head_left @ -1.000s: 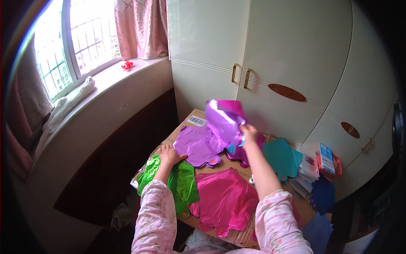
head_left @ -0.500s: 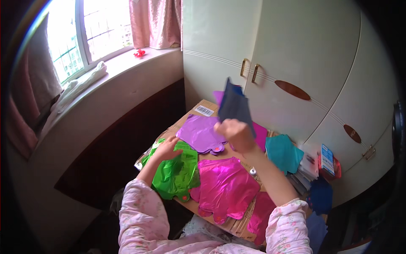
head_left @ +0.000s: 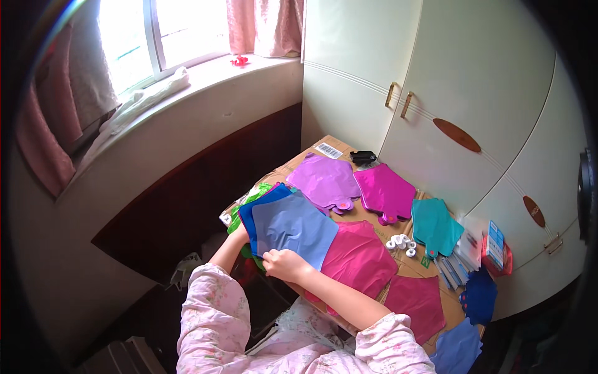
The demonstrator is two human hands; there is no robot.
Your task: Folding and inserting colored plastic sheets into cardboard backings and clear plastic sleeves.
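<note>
Blue sheet stack point(head_left: 296, 224) held over the bench's point(head_left: 408, 267) nine o'clock; right hand point(head_left: 286, 265), fingers pinching its seven-o'clock edge, likely steadying layers; left hand point(head_left: 238, 237) partly hidden behind, finger grip unclear.

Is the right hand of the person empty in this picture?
No, the right hand grips the light blue sheet at its lower edge.
</note>
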